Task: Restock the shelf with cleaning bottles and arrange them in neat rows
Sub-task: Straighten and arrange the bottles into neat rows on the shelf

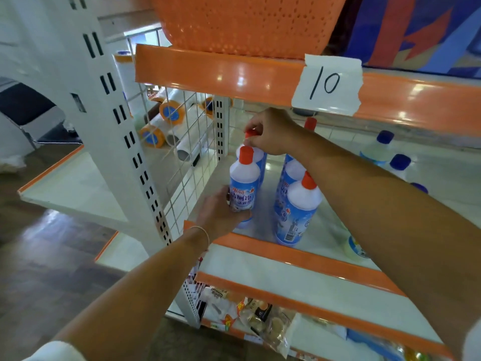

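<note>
Head view recorded both hands reaching into a white shelf edged with an orange strip. The left hand was wrapped around the lower body of the front-left bottle, a white bottle with a blue label and an orange cap, standing upright near the front left corner of the shelf, just beside the wire mesh side panel. A thin bracelet was seen on the left wrist. The right hand was closed over the top of the rear-left bottle, fingers pinched at its red cap; that bottle stood directly behind the front-left bottle, the two touching or nearly so. The right forearm was crossed over the second column of bottles. In that column, the front-right bottle stood upright and untouched, with another bottle close behind it, partly hidden by the arm, and a further red cap was visible at the back. Blue-capped bottles were noted farther right on the same shelf, well apart from both hands. A paper tag marked "10" was taped to the orange edge of the shelf above, below an orange basket.
</note>
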Tool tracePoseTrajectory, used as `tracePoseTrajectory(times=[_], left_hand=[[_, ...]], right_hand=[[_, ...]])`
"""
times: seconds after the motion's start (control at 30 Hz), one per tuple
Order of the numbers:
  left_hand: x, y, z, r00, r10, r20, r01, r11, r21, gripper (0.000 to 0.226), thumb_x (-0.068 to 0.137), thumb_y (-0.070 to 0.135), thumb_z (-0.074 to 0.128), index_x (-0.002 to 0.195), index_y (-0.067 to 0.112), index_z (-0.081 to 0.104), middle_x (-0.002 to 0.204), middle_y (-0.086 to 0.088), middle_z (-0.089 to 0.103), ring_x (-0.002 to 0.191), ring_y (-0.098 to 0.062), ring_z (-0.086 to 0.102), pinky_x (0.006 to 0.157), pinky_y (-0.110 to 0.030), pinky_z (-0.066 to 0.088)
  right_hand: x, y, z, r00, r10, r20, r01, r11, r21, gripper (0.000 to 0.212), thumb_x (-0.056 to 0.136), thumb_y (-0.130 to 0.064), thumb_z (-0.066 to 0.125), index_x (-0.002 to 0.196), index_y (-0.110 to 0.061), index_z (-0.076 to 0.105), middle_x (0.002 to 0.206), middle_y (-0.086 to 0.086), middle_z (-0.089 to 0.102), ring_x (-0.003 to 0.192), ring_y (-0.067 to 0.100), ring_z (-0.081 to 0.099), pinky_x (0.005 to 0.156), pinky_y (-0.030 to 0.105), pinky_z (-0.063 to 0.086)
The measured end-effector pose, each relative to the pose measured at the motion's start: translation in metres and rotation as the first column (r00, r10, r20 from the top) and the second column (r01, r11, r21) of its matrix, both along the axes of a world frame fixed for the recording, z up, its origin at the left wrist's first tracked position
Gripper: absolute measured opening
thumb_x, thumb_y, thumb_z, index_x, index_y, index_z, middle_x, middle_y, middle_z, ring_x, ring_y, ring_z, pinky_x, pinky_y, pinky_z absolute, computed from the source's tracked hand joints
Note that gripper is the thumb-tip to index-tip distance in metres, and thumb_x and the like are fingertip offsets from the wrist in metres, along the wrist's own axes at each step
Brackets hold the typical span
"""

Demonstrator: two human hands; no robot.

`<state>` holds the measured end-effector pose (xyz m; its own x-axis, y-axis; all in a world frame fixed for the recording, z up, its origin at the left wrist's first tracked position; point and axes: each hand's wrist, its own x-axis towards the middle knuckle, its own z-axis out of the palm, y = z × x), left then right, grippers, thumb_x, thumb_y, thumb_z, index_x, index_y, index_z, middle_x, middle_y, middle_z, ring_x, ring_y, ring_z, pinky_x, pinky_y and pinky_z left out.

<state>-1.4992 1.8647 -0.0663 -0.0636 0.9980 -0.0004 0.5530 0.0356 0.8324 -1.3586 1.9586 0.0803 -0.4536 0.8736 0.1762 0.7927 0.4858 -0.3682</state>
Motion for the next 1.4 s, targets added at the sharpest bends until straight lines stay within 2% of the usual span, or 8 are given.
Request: tracePoseTrajectory(times=[0.27,0.37,0.47,0.63,0.87,1.07,1.2,1.4], left_hand=[[0.0,-0.003,0.003,0.997,-0.024,-0.072,0.028,0.998,0.057,0.061,0.062,0.037,0.084,0.114,0.02,0.057,0.104,0.009,0.067,0.09,-0.011,0.064,0.077,-0.026,0.053],[-0.002,-0.006,0.001,0.992,-0.05,-0.113,0.054,0.998,0.03,0.061,0.066,0.04,0.082,0.116,0.019,0.054,0.106,0.006,0.062,0.092,-0.011,0.058,0.074,-0.021,0.044],[-0.006,-0.021,-0.006,0.971,-0.041,-0.234,0.047,0.999,0.02,0.061,0.073,0.045,0.076,0.117,0.013,0.047,0.108,0.0,0.049,0.097,-0.013,0.049,0.08,-0.022,0.041],[0.008,-0.048,0.0,0.936,-0.198,-0.291,0.231,0.97,0.082,0.021,0.085,0.034,0.065,0.087,0.019,0.051,0.082,0.007,0.046,0.076,-0.013,0.048,0.061,-0.013,0.035],[0.054,-0.038,0.017,0.926,-0.328,-0.188,0.35,0.932,0.093,0.04,0.083,0.032,0.067,0.118,0.019,0.052,0.116,0.002,0.055,0.103,-0.017,0.057,0.081,-0.021,0.046],[0.072,-0.032,0.016,0.943,-0.327,-0.067,0.331,0.941,0.07,0.053,0.077,0.043,0.072,0.119,0.023,0.046,0.109,0.013,0.057,0.102,-0.009,0.057,0.082,-0.019,0.044],[0.079,-0.03,0.019,0.949,-0.312,-0.047,0.315,0.945,0.086,0.057,0.076,0.046,0.073,0.121,0.024,0.045,0.111,0.013,0.06,0.094,-0.003,0.055,0.076,-0.01,0.042],[0.091,-0.026,0.02,0.964,-0.256,0.068,0.243,0.957,0.157,0.064,0.072,0.046,0.076,0.125,0.026,0.046,0.119,0.012,0.062,0.106,-0.007,0.06,0.092,-0.023,0.052]], right_hand=[[-0.003,-0.004,-0.001,0.998,-0.067,0.017,0.068,0.997,-0.031,0.038,0.085,-0.026,0.07,0.121,-0.012,0.065,0.119,0.004,0.066,0.101,0.015,0.059,0.087,0.026,0.046],[0.001,-0.01,0.004,0.998,-0.069,0.004,0.069,0.993,-0.095,0.054,0.088,-0.031,0.067,0.137,-0.016,0.051,0.126,0.005,0.062,0.112,0.017,0.059,0.097,0.032,0.046],[0.017,-0.022,0.014,0.988,-0.12,-0.097,0.103,0.98,-0.168,0.063,0.089,-0.038,0.063,0.145,-0.027,0.036,0.112,-0.003,0.069,0.101,0.011,0.062,0.091,0.032,0.048],[0.051,-0.052,0.02,0.961,-0.22,-0.171,0.199,0.971,-0.131,0.036,0.091,-0.036,0.061,0.125,-0.024,0.059,0.107,-0.008,0.066,0.095,0.011,0.062,0.086,0.03,0.051],[0.074,-0.098,0.004,0.918,-0.315,-0.241,0.323,0.946,-0.007,0.023,0.08,-0.046,0.071,0.082,-0.022,0.072,0.079,-0.006,0.069,0.066,0.004,0.057,0.062,0.019,0.044],[0.081,-0.109,-0.019,0.929,-0.351,-0.113,0.354,0.935,0.007,0.034,0.073,-0.052,0.074,0.066,-0.021,0.061,0.067,-0.003,0.06,0.064,0.013,0.056,0.06,0.027,0.043],[0.083,-0.113,-0.025,0.908,-0.366,-0.202,0.372,0.928,-0.009,0.034,0.069,-0.05,0.078,0.076,-0.019,0.066,0.074,-0.001,0.065,0.07,0.016,0.061,0.064,0.03,0.051],[0.087,-0.115,-0.013,0.904,-0.35,-0.247,0.335,0.937,-0.1,0.028,0.074,-0.05,0.074,0.089,-0.026,0.071,0.081,-0.011,0.066,0.077,0.007,0.062,0.069,0.026,0.053]])
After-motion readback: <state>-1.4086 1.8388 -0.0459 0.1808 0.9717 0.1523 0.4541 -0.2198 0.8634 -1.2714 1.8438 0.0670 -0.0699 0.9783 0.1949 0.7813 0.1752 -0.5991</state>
